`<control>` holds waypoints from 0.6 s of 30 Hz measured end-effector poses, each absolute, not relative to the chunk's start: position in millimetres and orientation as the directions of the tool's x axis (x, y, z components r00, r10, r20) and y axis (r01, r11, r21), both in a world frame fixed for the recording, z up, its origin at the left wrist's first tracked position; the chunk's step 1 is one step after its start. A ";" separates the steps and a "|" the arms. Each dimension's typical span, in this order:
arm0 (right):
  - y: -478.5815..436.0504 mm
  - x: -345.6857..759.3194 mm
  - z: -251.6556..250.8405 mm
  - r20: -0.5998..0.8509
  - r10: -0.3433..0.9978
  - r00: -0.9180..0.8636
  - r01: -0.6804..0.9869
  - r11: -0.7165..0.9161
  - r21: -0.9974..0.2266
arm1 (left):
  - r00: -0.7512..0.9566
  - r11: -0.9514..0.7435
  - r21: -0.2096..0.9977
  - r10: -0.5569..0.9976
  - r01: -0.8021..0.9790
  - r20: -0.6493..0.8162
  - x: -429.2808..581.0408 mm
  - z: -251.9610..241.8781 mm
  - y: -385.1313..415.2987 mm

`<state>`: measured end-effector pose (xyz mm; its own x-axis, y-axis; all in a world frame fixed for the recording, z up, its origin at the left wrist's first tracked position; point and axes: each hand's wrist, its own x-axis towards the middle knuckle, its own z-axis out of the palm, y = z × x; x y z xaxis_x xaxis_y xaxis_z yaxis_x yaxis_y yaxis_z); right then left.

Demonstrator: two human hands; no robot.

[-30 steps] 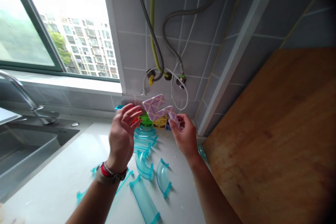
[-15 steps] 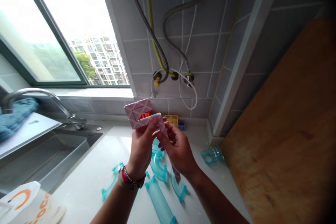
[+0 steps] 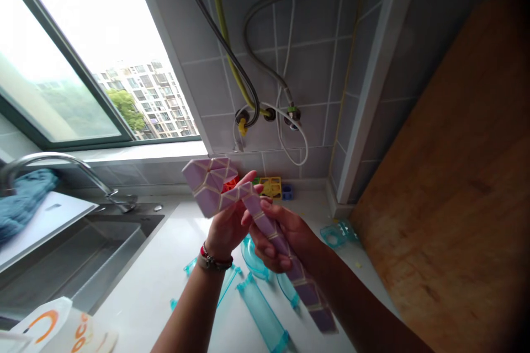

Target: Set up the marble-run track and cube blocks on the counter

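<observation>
A person's two bare hands hold a jointed toy snake [image 3: 265, 224], lilac with pale edges, above a white counter [image 3: 136, 292]. Its far end is folded into a hooked shape, and the rest runs straight down toward the right forearm. The right hand [image 3: 300, 233] is clamped around the straight stretch. The left hand [image 3: 226, 231], a bracelet [image 3: 213, 260] at its wrist, is turned up with fingers apart, touching the toy from behind, under the bend.

The only readable writing is at lower left: a white container [image 3: 62, 324] carries large orange letters running sideways, of which "OC" is legible, plus an orange curved mark. A white board [image 3: 45, 220] by the sink [image 3: 120, 237] has a small dark mark, too small to read.

Below the hands lie clear turquoise track pieces [image 3: 264, 313]. Against the wall sit red [image 3: 231, 183], yellow [image 3: 271, 187] and blue blocks [image 3: 287, 192].
</observation>
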<state>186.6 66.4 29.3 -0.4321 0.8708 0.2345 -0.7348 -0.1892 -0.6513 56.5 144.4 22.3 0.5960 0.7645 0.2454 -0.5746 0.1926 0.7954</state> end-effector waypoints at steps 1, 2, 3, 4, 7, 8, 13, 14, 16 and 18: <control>66.3 185.9 27.9 0.226 0.835 -0.502 -0.718 -0.257 -0.647 | 0.606 0.213 0.783 0.756 -0.584 0.246 53.6 16.9 146.5; 66.5 184.2 26.3 0.218 0.799 -0.561 -0.698 -0.315 -0.643 | 0.605 0.222 0.771 0.756 -0.596 0.249 51.2 12.5 147.6; 66.8 182.0 24.7 0.213 0.766 -0.607 -0.680 -0.361 -0.638 | 0.599 0.225 0.762 0.760 -0.607 0.253 49.4 9.7 147.9; 67.2 179.7 23.4 0.216 0.741 -0.636 -0.671 -0.392 -0.630 | 0.591 0.221 0.755 0.763 -0.618 0.260 48.3 8.6 147.5; 68.0 175.3 22.4 0.239 0.719 -0.652 -0.686 -0.426 -0.589 | 0.576 0.183 0.767 0.769 -0.615 0.278 47.6 13.4 145.3; 67.9 175.4 23.3 0.241 0.725 -0.645 -0.695 -0.425 -0.580 | 0.574 0.166 0.777 0.768 -0.608 0.284 47.6 16.2 144.7; 62.8 182.2 33.8 0.159 0.779 -0.606 -0.667 -0.389 -0.636 | 0.623 0.162 0.796 0.718 -0.584 0.311 45.9 24.0 143.9; 61.2 183.3 36.3 0.124 0.801 -0.586 -0.648 -0.371 -0.665 | 0.642 0.170 0.801 0.701 -0.573 0.311 45.6 23.9 144.3; 58.8 185.2 40.0 0.049 0.844 -0.534 -0.597 -0.336 -0.728 | 0.670 0.182 0.817 0.680 -0.547 0.298 46.2 22.8 145.9; 58.7 187.6 41.1 0.000 0.889 -0.458 -0.539 -0.278 -0.795 | 0.681 0.195 0.832 0.683 -0.520 0.266 48.6 21.5 148.8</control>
